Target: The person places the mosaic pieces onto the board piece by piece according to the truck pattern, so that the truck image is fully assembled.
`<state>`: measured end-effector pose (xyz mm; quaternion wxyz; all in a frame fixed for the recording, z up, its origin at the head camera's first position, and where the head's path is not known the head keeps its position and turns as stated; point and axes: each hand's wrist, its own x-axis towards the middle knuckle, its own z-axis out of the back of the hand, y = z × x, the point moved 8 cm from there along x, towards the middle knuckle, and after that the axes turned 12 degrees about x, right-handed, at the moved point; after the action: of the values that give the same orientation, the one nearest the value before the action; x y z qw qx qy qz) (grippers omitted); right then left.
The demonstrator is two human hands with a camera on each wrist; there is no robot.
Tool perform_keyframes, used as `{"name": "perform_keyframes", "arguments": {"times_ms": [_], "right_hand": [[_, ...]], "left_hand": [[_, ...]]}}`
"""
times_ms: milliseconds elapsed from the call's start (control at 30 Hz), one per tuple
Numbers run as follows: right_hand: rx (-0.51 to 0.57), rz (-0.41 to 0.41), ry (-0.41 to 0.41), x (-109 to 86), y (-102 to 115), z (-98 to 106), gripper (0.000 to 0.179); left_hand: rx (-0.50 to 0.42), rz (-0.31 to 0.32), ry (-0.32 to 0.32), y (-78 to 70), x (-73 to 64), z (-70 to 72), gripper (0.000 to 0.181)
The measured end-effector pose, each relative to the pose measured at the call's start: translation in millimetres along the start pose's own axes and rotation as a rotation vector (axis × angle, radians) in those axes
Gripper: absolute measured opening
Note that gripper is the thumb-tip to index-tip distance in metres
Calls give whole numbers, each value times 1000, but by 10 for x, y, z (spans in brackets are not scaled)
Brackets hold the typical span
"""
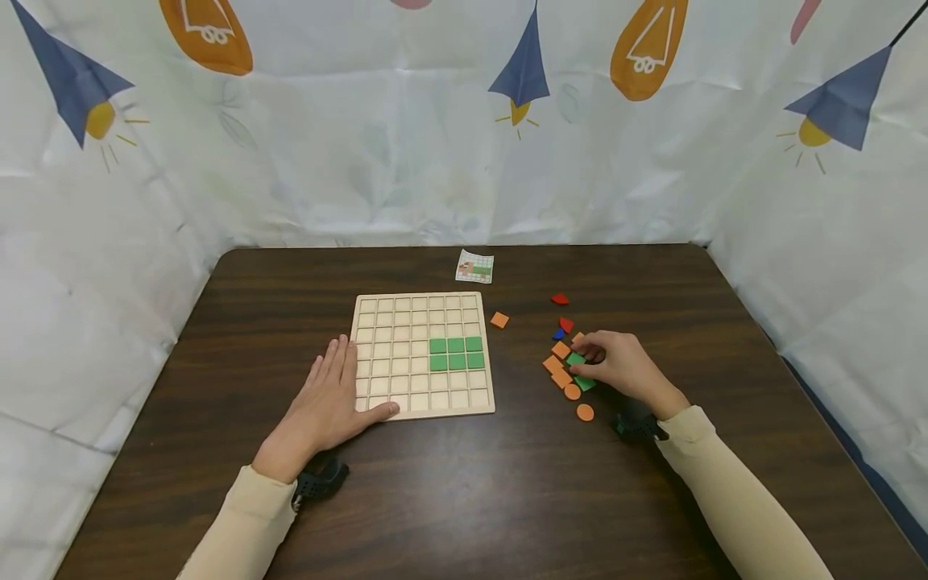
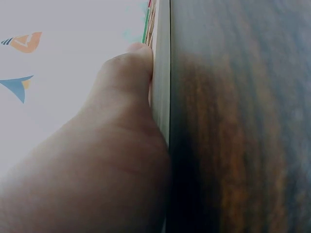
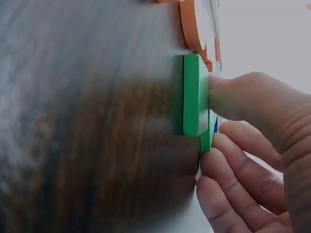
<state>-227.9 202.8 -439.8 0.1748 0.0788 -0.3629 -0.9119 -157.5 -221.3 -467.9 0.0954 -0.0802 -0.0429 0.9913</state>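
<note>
- Head: I see the left hand (image 1: 325, 407) flat against the board (image 1: 400, 367); the right hand (image 1: 622, 366) is at green pieces (image 1: 586, 384), right of the board
- Left wrist: thumb along the board's edge
- Right wrist: thumb at green pieces; whether grasping, I cannot tell

A pale gridded board (image 1: 389, 346) holding six green squares (image 1: 455, 345) lies flat, left of loose green pieces (image 1: 584, 384).

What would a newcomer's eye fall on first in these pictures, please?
Six green tiles, in two rows of three, stand out on the right of the gridded wooden board. The left hand spans its near left corner. The right hand is at loose green tiles, right of the board.
</note>
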Motion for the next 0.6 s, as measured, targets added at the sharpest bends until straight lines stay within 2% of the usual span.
{"name": "perform_keyframes", "arguments": {"times_ms": [600], "right_hand": [[14, 20, -13, -10, 13, -18, 27]], "left_hand": [[4, 0, -2, -5, -7, 6, 131]]}}
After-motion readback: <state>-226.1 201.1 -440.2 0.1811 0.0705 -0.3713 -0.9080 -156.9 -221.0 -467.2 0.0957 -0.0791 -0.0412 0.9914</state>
